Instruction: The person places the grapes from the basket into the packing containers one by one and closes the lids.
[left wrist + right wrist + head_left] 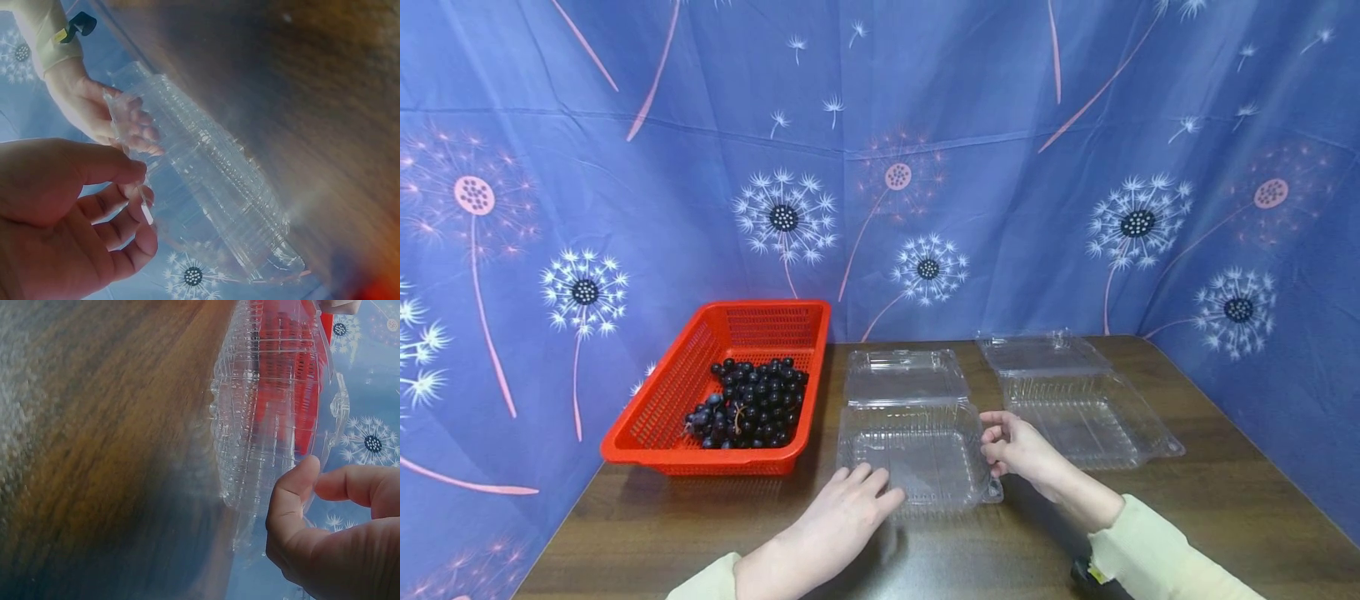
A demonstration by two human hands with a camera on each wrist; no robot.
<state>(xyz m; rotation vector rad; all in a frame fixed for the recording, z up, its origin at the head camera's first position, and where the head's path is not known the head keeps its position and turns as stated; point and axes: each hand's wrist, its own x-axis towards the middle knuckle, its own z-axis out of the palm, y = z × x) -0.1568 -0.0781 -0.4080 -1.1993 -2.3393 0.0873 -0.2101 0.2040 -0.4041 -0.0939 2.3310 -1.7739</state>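
Observation:
A clear plastic clamshell container (913,458) lies with its lid (906,377) folded back on the wooden table. My left hand (846,518) is at its front left corner; in the left wrist view the thumb and fingers pinch the thin rim. At the right side, my right hand (1026,450) pinches the rim between thumb and forefinger, as the right wrist view (337,531) also shows. Dark grapes (756,404) sit in a red plastic basket (707,457) to the left of the container.
Another clear clamshell container (1086,417), lid folded back, lies on the right of the table (1217,517). A blue dandelion-print cloth (1000,208) hangs behind and along the sides. A dark band with a yellow bit is by the right wrist.

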